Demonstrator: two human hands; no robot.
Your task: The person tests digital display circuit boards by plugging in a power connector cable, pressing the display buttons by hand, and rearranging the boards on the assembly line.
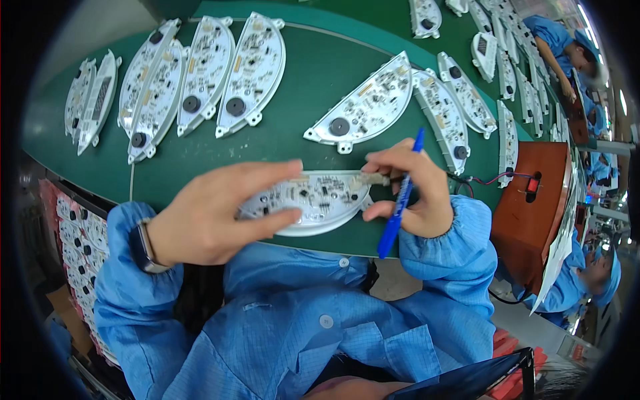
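Observation:
Close in front of me, at the table's near edge, a white half-moon circuit board unit [325, 200] lies with its component side up. My left hand [207, 212] is closed on its left end, fingers along the far edge and thumb across the near side. At the right end, my right hand [423, 193] curls its fingers around a pale connector piece [371, 180], whose details are partly hidden. A blue marker pen [401, 210] is tucked slantwise in that same hand.
Several similar boards [252, 73] lie across the green table [293, 143], with a single board [367, 100] nearer the middle. To the right stands a brown box [533, 220] with a red-and-black cable [490, 181]. Packed boards [83, 260] sit lower left. Co-workers [567, 50] are at the far right.

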